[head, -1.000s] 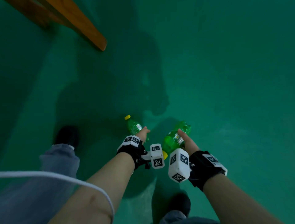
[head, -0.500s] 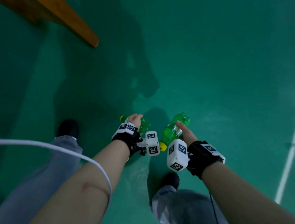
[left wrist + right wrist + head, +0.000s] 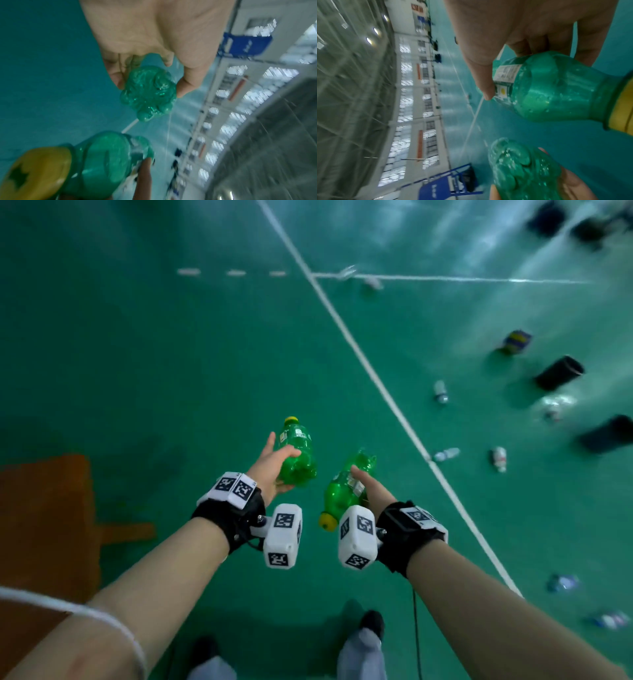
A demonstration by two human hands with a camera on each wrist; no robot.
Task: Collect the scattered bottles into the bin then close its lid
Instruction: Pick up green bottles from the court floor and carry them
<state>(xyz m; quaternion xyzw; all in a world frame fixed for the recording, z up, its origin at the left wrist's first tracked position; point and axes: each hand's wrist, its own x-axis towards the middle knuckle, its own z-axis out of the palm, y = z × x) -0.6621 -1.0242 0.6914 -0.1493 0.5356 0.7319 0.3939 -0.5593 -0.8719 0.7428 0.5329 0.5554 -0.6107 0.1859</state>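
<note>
From the head view, the left hand [image 3: 274,467] grips a green bottle [image 3: 296,453] cap-forward above the green floor [image 3: 171,371], while the right hand [image 3: 371,491] grips a second green bottle [image 3: 346,487] with its yellow cap [image 3: 327,520] toward the body; clear bottles [image 3: 445,454] lie scattered beyond the white line [image 3: 376,378]. The left wrist view shows fingers [image 3: 116,78] and thumb pinching the first bottle's lobed base [image 3: 149,93]. The right wrist view shows the thumb [image 3: 481,75] pressed on the second bottle's label [image 3: 506,73], fingers curled behind.
</note>
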